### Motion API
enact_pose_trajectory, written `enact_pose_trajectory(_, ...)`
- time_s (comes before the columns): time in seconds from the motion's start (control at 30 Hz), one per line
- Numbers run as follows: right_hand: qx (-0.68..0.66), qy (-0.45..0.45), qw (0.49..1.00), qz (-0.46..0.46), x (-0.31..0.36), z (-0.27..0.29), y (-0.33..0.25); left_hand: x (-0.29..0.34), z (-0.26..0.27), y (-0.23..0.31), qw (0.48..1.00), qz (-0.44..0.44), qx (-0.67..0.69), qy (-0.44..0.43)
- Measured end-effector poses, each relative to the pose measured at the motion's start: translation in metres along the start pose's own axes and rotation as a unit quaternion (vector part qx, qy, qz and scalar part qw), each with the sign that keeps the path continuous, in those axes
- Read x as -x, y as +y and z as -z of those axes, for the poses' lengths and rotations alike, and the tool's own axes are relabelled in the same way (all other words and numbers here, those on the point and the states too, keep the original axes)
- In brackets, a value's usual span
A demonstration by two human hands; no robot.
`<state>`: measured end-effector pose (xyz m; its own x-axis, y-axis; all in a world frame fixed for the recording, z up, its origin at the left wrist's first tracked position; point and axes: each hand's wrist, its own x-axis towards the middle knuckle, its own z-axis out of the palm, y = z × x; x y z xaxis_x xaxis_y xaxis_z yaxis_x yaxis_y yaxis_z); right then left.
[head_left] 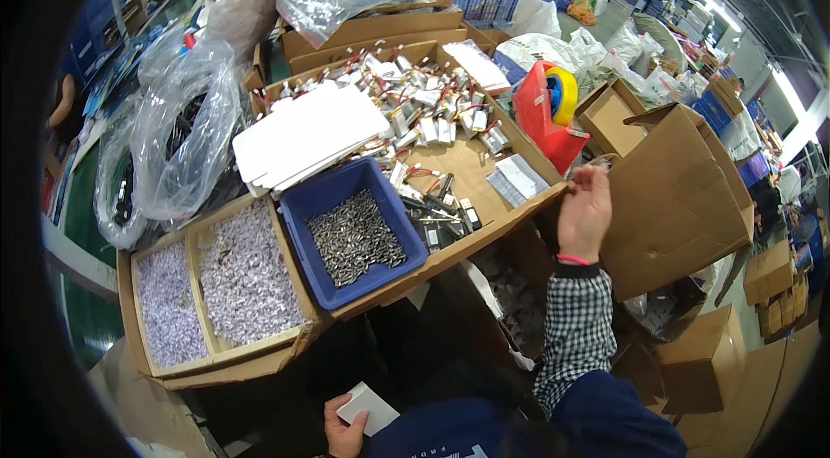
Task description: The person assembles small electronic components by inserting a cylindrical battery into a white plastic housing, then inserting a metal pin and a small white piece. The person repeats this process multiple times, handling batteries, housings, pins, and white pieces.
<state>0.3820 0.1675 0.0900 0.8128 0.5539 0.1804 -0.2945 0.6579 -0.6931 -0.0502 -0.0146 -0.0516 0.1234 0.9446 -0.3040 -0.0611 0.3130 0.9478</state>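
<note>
Cardboard is everywhere on this bench, and the work in hand sits at two ends of it. The left hand [344,432], low and close to the body, pinches a small white card [369,409] between thumb and fingers, so that piece is already secured near the lap. The right hand [585,212] is raised, fingers loosely curled and open, holding nothing that can be made out; it hovers just past the right edge of the wide cardboard tray [519,214], beside the large brown box [674,199]. To do this well, I judge the reach should come in over the tray edge rather than across the blue bin [303,207] of small dark metal parts [354,238], which lies near the front and could spill if knocked. The stack of white cards [303,138] lies at the back left of the tray, touching the bin's far rim, with a heap of small wired components [432,108] to its right; the sleeve should clear those wires. A red tape dispenser [545,108] stands near the tray's far right edge. Keeping the left grip light should spare the card from creasing.
</note>
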Motion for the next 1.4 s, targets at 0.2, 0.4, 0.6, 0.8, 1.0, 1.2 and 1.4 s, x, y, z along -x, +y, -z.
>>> enact_pose_trajectory(0.2, 0.024, -0.303, 0.929, -0.211, 0.119, 0.007, 0.002, -0.008, -0.006, 0.006, 0.997, -0.002, -0.064, 0.047)
enact_pose_trajectory(0.4, 0.076, -0.313, 0.715, -0.621, 0.25, 0.025, 0.047, -0.007, -0.01, 0.009, 0.995, -0.026, -0.091, 0.023)
enact_pose_trajectory(0.6, 0.157, -0.333, 0.629, -0.685, 0.285, 0.023, 0.051, -0.002, -0.012, 0.014, 0.993, -0.045, -0.104, 0.03)
enact_pose_trajectory(0.8, 0.185, -0.337, 0.63, -0.674, 0.299, 0.015, 0.052, 0.004, -0.013, 0.015, 0.985, -0.086, -0.142, 0.04)
enact_pose_trajectory(1.0, 0.216, -0.329, 0.651, -0.649, 0.31, 0.009, 0.049, 0.009, -0.016, 0.014, 0.983, -0.093, -0.153, 0.05)
enact_pose_trajectory(1.2, 0.228, -0.312, 0.667, -0.637, 0.314, 0.007, 0.044, 0.011, -0.016, 0.013, 0.976, -0.123, -0.174, 0.053)
enact_pose_trajectory(1.4, 0.234, -0.301, 0.663, -0.645, 0.313, 0.007, 0.042, 0.011, -0.018, 0.011, 0.975, -0.148, -0.161, 0.046)
